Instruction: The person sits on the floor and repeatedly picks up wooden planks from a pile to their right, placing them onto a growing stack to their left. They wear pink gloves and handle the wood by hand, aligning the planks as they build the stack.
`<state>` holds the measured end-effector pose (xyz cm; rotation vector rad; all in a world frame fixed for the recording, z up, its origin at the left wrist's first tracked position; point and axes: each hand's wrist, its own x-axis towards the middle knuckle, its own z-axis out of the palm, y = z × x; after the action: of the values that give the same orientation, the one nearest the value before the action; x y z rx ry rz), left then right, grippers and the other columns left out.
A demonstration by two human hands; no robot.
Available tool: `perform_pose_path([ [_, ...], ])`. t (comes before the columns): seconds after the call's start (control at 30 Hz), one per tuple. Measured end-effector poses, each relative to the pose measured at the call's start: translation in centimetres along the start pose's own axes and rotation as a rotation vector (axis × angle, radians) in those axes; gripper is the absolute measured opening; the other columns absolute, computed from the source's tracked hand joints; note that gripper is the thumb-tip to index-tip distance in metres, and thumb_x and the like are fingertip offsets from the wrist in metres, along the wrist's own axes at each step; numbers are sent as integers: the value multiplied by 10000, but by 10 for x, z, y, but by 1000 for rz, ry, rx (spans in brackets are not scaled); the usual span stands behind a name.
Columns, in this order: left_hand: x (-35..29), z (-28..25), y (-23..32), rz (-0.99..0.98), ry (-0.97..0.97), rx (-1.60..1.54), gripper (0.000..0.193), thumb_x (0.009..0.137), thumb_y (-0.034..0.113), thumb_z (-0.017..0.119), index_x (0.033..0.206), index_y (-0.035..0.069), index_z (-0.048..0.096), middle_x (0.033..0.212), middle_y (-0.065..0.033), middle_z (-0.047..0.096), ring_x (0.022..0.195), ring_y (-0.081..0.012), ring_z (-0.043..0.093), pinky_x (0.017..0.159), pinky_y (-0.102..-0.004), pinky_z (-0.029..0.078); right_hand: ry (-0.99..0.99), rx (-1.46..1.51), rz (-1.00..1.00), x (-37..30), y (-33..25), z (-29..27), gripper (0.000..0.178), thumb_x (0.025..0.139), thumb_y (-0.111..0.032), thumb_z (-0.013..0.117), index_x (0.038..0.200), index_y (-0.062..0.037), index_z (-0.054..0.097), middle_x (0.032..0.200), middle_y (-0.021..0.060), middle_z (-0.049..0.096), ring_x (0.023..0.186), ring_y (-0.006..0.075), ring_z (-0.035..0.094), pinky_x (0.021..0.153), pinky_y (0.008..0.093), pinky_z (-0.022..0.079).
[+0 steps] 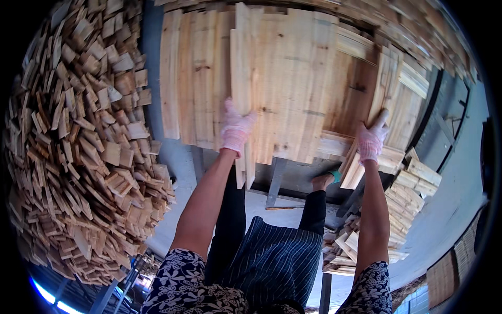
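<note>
My left hand [236, 130], in a pale pink knit glove, is closed round narrow wooden boards [241, 68] near their close end. They stand raised on edge above a row of flat planks [293, 78] laid side by side. To the right, my right hand [372, 138], gloved alike, grips a long plank [384, 86] that lies slanted over other boards. Its fingers stretch along the plank's right side; the near end sticks out below the hand. Between the hands, a darker recess [345, 104] shows beside the row.
A tall heap of short wood offcuts [89, 146] rises on the left. More stacked pieces [402, 204] lie low at the right, near my right forearm. Metal legs [276, 180] stand beneath the planks. Further timber [408, 21] is piled along the far side.
</note>
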<state>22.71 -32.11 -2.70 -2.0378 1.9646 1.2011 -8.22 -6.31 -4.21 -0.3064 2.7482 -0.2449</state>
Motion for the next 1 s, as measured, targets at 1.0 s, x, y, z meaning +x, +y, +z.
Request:
perform_pose_path([
  [1.0,-1,-2,5,-141,-116,-183,875,785,250,838,1477,23,351,1341,-246,575,1243,-362,584,1056,-438,467,-220,47,-48,14,-60,2,1072,852,-506,758,1648,-181,116,1452,354,388,1301,526,493,1056,531,452],
])
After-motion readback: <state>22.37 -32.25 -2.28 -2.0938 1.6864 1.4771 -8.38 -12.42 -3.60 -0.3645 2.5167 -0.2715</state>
